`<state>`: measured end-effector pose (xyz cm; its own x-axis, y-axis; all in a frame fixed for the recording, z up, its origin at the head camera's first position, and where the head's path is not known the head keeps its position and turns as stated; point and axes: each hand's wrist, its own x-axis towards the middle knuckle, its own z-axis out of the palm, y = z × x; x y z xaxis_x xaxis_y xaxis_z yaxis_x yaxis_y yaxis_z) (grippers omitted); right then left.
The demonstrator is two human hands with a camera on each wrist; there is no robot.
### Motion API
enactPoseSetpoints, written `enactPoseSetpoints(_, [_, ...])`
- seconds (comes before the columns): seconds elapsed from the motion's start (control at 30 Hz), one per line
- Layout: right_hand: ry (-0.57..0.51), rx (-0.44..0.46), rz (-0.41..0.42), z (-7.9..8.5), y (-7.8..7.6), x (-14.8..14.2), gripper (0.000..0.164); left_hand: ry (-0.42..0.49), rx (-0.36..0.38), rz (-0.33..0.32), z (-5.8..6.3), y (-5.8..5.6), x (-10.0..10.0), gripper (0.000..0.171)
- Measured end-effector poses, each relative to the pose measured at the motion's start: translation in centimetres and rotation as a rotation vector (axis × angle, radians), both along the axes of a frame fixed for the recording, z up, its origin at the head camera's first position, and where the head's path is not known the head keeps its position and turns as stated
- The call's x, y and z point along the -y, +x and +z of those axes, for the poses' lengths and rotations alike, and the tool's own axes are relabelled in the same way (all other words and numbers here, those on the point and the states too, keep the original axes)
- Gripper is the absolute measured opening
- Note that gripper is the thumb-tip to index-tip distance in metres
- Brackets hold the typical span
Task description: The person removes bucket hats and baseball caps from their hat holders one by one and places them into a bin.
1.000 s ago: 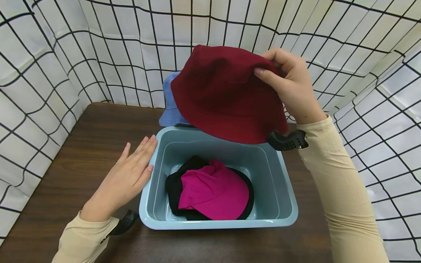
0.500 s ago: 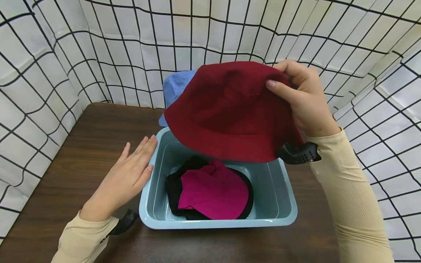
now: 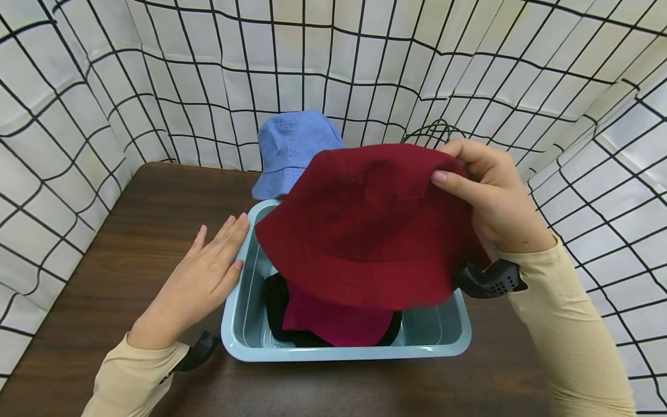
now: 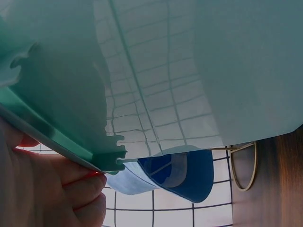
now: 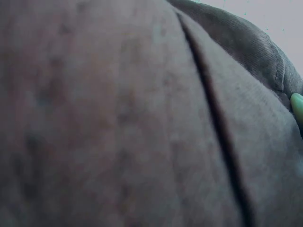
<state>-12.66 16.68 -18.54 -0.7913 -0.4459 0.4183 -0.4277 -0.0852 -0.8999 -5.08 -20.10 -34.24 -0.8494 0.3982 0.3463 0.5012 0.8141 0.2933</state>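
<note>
A dark red bucket hat [image 3: 365,231] hangs over the light blue plastic basin [image 3: 339,353], pinched at its crown by my right hand [image 3: 495,191] between thumb and fingers. Its cloth fills most of the right wrist view as a blurred brim [image 5: 118,118]. With straight fingers, my left hand [image 3: 198,284] rests against the basin's left rim. From below, the left wrist view has these fingers [image 4: 85,189] touching the rim's edge. Inside the basin lie a magenta cap [image 3: 339,324] and a black hat [image 3: 275,307], both partly hidden under the red hat.
Behind the basin a light blue bucket hat [image 3: 297,145] sits raised on a stand, whose wire base [image 4: 244,168] shows in the left wrist view. Thin wire loops [image 3: 438,130] stand farther right. White grid-patterned cloth [image 3: 182,69] encloses the brown wooden table [image 3: 172,214].
My right hand has brought the red bucket hat down and toward me, over the basin. More of the blue hat and the wire loops now show. The left hand has stayed still.
</note>
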Motion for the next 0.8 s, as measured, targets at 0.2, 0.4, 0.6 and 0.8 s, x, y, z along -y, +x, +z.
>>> enactPoseSetpoints(0.2, [0.065,0.054,0.070,-1.2,1.4,-1.2,0.016,-0.005,0.003,-0.005,-0.1,0.0,0.1,0.064])
enactPoseSetpoints(0.4, [0.108,0.100,0.137,-2.5,2.6,-1.4,0.019,-0.001,-0.005,-0.002,-0.1,0.0,0.1,0.064])
enactPoseSetpoints(0.6, [0.131,0.185,0.182,-3.2,3.4,-1.1,0.017,0.001,0.000,0.004,0.0,0.0,0.0,0.064])
enactPoseSetpoints(0.8, [0.145,0.486,0.255,-5.8,2.1,-0.7,0.012,0.001,0.007,0.000,0.0,0.0,0.0,0.064])
